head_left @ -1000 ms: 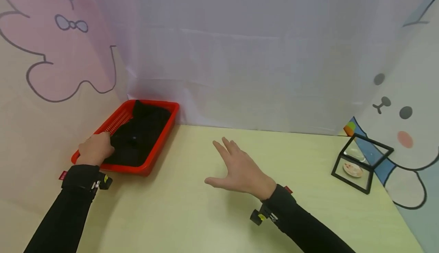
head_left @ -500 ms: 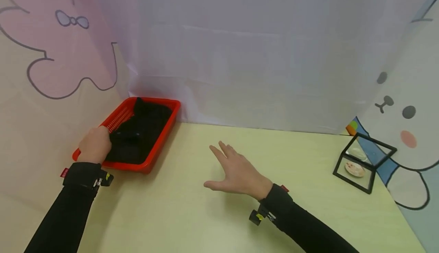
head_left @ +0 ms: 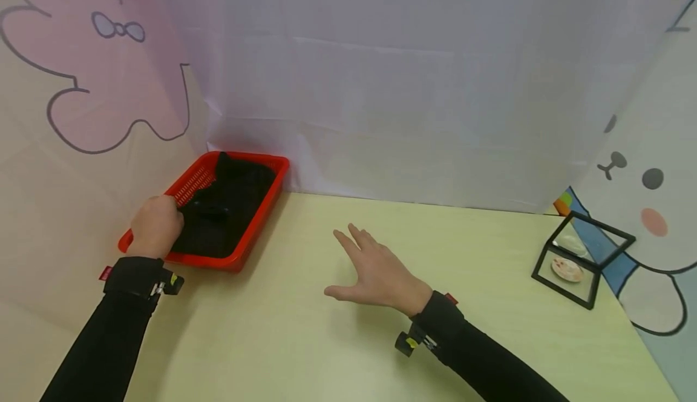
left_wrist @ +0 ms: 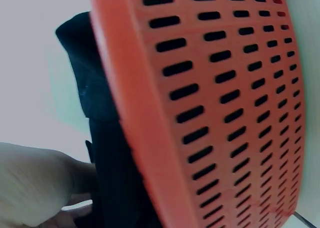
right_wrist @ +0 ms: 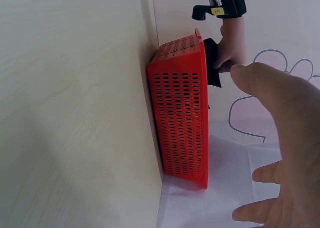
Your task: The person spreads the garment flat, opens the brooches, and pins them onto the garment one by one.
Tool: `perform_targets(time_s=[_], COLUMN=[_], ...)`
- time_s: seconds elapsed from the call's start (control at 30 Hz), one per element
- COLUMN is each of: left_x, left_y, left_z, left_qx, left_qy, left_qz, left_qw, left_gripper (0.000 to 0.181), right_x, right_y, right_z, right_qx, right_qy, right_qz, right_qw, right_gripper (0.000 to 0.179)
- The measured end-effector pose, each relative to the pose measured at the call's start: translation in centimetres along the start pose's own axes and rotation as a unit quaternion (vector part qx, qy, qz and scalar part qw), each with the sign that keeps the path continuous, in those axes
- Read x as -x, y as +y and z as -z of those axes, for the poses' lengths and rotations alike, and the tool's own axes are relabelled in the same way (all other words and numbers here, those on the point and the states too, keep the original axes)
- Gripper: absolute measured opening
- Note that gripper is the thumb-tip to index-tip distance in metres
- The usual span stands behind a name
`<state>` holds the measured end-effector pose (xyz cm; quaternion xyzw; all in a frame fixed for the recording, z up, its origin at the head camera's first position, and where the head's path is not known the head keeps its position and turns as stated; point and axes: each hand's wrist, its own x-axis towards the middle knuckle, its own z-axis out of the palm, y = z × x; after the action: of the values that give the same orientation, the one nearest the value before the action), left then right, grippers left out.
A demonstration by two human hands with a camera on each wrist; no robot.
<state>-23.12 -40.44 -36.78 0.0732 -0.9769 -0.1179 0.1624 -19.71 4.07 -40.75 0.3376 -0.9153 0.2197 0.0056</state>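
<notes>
My left hand [head_left: 156,226] is at the near left end of a red plastic basket [head_left: 261,217], its fingers gripping black cloth [head_left: 209,220]. In the left wrist view the cloth [left_wrist: 115,163] rises along the basket's rim, and the fingers of my left hand [left_wrist: 35,185] curl into it. From the right wrist view, a fold of the cloth [right_wrist: 212,63] sticks up past the rim under the left hand. Fingers spread, my right hand [head_left: 378,278] hovers over the middle of the table [head_left: 283,335] with nothing in it.
A black-edged clear box [head_left: 563,293] with a pale shell-like item [head_left: 566,269] inside stands at the table's right side. White and cartoon-printed sheets [head_left: 354,87] hang behind and on both sides. The basket sits in the back left corner against them.
My left hand has risen slightly with the cloth in its grip, and the cloth's folds have shifted. The right hand stays nearly in place. The whole head view has shifted a little.
</notes>
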Motion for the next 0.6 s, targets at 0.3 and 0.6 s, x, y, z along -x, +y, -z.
perform_targets(time_s=[0.3,0.6], left_x=[0.1,0.2], left_y=[1.5,3.9], left_z=[0.2,1.8], left_qx=[0.044,0.097], left_qy=[0.039,0.086], left_qz=[-0.035,-0.059], left_qw=[0.9977,0.9898], left_gripper=[0.022,0.032], right_x=[-0.5,-1.3], right_y=[-0.1,-0.2], right_z=[0.1,0.5], right_qx=[0.007,0.003], right_qy=[-0.008,-0.009], right_qz=[0.005,0.009], right_qw=[0.9999,0.9999], right_gripper=[0.101,0.100])
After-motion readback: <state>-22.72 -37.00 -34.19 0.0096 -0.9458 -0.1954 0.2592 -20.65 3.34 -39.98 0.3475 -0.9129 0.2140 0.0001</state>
